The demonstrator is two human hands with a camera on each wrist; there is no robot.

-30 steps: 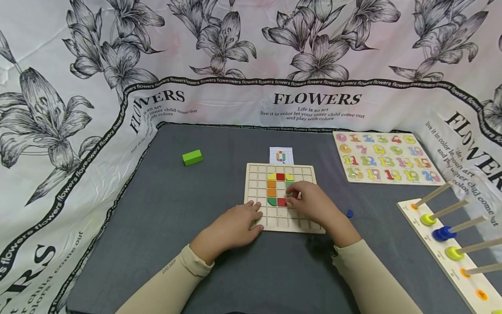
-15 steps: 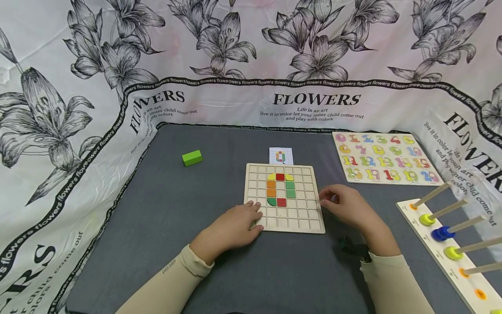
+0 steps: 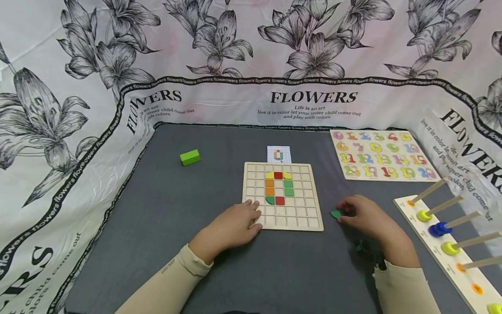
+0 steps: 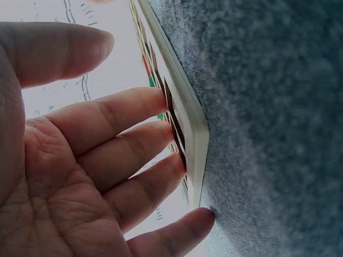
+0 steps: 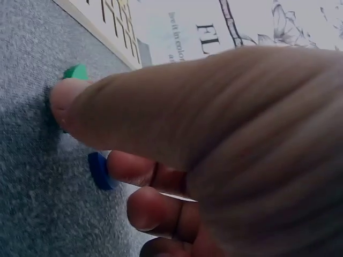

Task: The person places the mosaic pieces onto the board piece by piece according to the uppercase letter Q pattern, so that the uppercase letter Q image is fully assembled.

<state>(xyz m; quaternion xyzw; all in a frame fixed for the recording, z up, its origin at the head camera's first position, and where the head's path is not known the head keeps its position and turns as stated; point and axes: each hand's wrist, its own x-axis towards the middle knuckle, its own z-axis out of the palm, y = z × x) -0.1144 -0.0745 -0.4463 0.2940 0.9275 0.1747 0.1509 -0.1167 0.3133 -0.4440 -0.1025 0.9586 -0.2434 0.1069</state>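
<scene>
My left hand (image 3: 235, 224) rests with extended fingers on the lower left edge of a wooden grid board (image 3: 292, 220). In the left wrist view its fingertips (image 4: 155, 99) lie on the board's rim. Red, yellow, orange and green tiles form a ring on the grid; its lower right corner cell holds no tile. Right of the board, my right hand (image 3: 366, 216) pinches a green rounded tile (image 3: 335, 214) between thumb and forefinger, low over the table. A blue tile (image 5: 101, 170) shows at another fingertip in the right wrist view. The thumb hides part of the green tile.
A pattern card (image 3: 279, 153) lies at the board's far edge. A green block (image 3: 190, 157) sits back left, a number puzzle board (image 3: 386, 155) back right. At the right stands a peg board (image 3: 419, 218) with upright wooden pegs and coloured rings.
My right hand has moved from the grid to the right and towards me, and the green tile now shows at its fingertips. The left hand has stayed on the board.
</scene>
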